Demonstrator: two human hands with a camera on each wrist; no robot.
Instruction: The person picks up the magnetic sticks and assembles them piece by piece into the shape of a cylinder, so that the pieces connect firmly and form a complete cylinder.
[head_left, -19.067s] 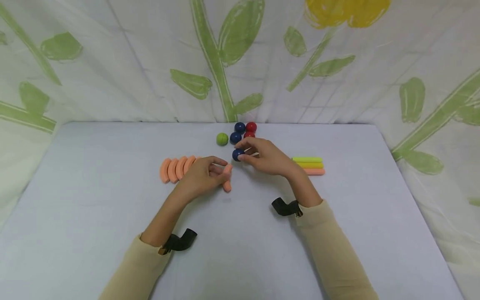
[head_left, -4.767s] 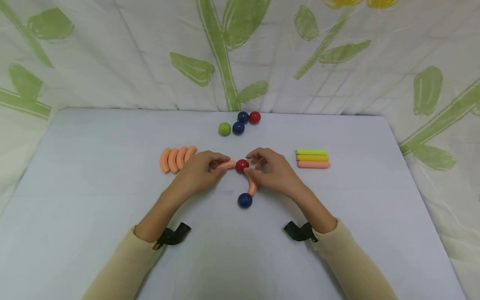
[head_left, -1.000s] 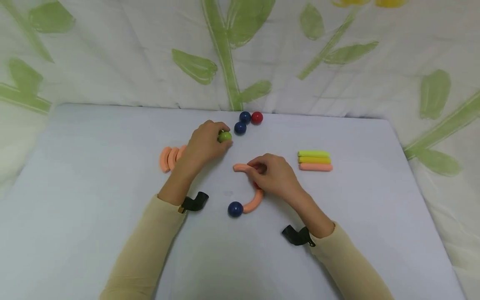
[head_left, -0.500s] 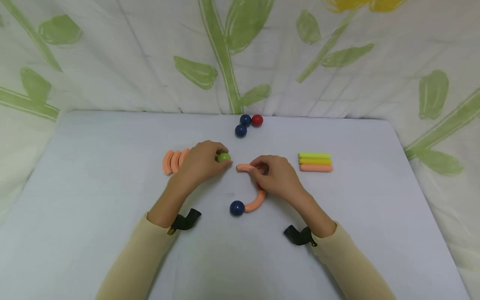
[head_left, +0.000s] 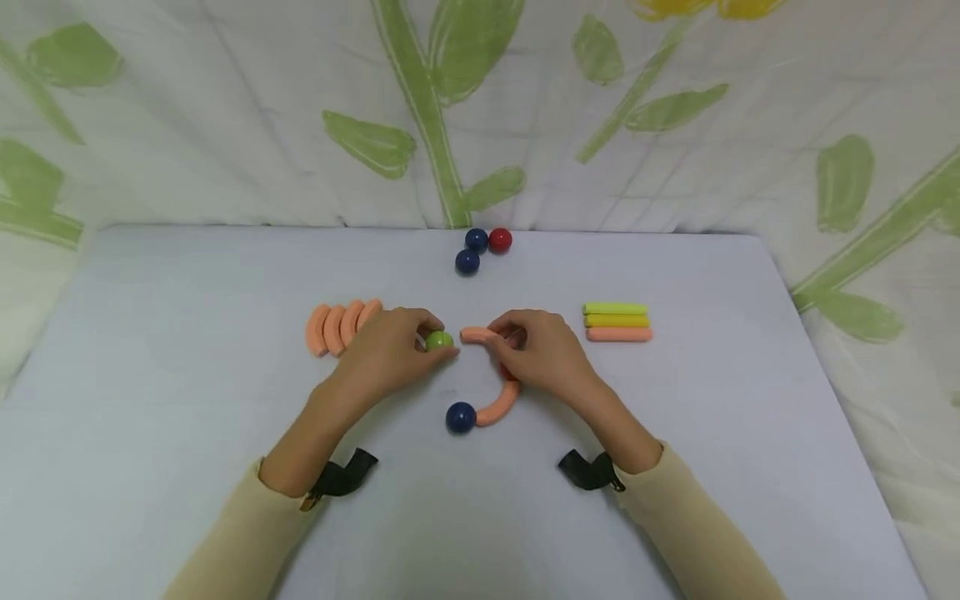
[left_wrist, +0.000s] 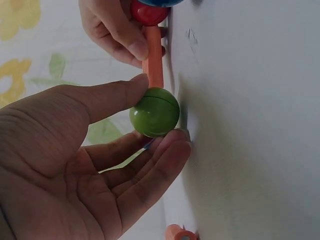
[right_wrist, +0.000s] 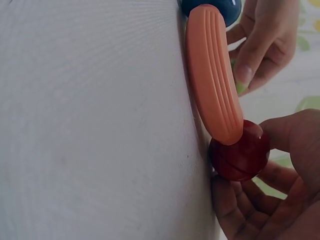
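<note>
My left hand holds a green ball between thumb and fingers. A small gap in the head view separates the ball from the free end of a curved orange stick. My right hand pinches that stick, its thumb on the side, as the left wrist view also shows. Partly hidden under the right hand is a red ball. From it a second curved orange stick runs to a dark blue ball nearer me, all of it joined and lying on the table.
Several curved orange sticks lie in a row at left. Two blue balls and a red ball sit at the back edge. Straight yellow-green, yellow and orange sticks lie at right.
My left hand has picked the green ball up from beside the blue balls and brought it toward me, close to the orange stick's end. The right hand keeps its hold, almost still.
</note>
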